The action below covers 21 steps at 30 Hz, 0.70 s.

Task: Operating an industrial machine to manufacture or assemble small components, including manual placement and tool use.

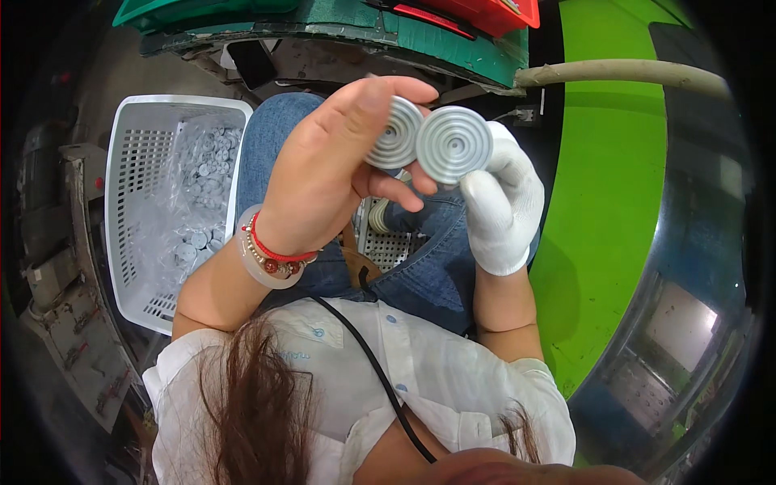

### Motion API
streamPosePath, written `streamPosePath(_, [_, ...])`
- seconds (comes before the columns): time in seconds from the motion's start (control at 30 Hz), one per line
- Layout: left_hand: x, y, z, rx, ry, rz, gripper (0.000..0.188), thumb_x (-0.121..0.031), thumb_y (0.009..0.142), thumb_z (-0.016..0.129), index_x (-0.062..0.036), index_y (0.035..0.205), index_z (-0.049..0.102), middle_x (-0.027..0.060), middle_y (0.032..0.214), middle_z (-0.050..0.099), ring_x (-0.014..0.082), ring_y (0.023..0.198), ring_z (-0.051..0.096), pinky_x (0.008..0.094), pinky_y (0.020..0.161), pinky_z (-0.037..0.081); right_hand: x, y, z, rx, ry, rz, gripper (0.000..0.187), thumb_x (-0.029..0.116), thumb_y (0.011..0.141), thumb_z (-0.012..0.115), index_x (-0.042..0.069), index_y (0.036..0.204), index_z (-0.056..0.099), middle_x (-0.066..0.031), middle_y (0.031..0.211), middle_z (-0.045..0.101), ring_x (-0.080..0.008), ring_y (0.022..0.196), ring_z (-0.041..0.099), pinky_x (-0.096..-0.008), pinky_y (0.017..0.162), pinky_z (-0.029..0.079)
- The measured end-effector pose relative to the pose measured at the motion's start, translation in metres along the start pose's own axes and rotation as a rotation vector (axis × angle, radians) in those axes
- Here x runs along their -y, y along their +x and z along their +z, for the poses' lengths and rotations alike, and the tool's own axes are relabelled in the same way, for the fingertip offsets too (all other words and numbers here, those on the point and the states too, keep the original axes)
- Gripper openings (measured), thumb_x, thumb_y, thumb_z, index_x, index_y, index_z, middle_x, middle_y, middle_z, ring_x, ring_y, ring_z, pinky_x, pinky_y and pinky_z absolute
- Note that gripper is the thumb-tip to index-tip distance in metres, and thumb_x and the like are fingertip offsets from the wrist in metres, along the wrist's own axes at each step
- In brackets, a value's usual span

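Two round grey discs with concentric ridges are held up side by side, their edges touching or overlapping. My left hand, bare and with bracelets at the wrist, grips the left disc between thumb and fingers. Some of its fingers reach behind toward the other disc. In my right hand, which wears a white knit glove, the right disc is pinched at its right and lower edge. The gloved fingers behind that disc are partly hidden.
A white perforated basket at my left contains clear plastic bags of small grey round parts. Ahead is a green worn bench edge with a red bin on it. A bright green surface runs along my right, beneath a pale pipe.
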<state>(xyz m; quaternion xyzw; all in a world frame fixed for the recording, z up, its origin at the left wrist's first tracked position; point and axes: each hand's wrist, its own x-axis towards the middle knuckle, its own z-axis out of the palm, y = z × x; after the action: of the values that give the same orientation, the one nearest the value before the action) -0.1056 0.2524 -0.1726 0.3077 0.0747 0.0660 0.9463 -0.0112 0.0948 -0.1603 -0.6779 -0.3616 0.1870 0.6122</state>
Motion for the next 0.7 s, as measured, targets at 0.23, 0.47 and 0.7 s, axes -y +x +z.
streamPosePath(0.23, [0.005,-0.003,-0.004,-0.055,0.110,0.106,0.048,-0.040,0.101,0.035,0.0005,0.126,0.045,0.0120,0.108,0.060,0.0182,0.086,0.064,0.0290,0.066,0.059,0.000,-0.001,0.003,-0.094,0.009,0.107,0.013,0.003,0.077,0.063,0.000,0.090,0.062,-0.0104,0.096,0.061,-0.0174,0.087,0.058,-0.0304,0.080,0.046])
streamPosePath(0.47, [0.012,-0.006,0.000,-0.158,0.276,0.093,0.024,-0.018,0.088,0.068,-0.0024,0.103,0.060,0.0011,0.083,0.063,0.0057,0.066,0.059,0.0190,0.061,0.049,-0.003,0.003,0.003,0.013,-0.144,0.086,0.022,0.016,0.086,0.057,-0.003,0.096,0.061,-0.0082,0.098,0.060,-0.0121,0.083,0.056,-0.0260,0.075,0.046])
streamPosePath(0.7, [0.006,-0.009,-0.006,-0.228,0.402,0.030,0.023,-0.019,0.087,0.069,-0.0014,0.101,0.061,0.0004,0.078,0.063,0.0048,0.062,0.058,0.0182,0.056,0.045,-0.002,0.000,0.009,-0.062,0.142,0.284,0.021,0.010,0.083,0.063,0.001,0.103,0.062,-0.0076,0.101,0.060,-0.0139,0.088,0.057,-0.0268,0.080,0.046])
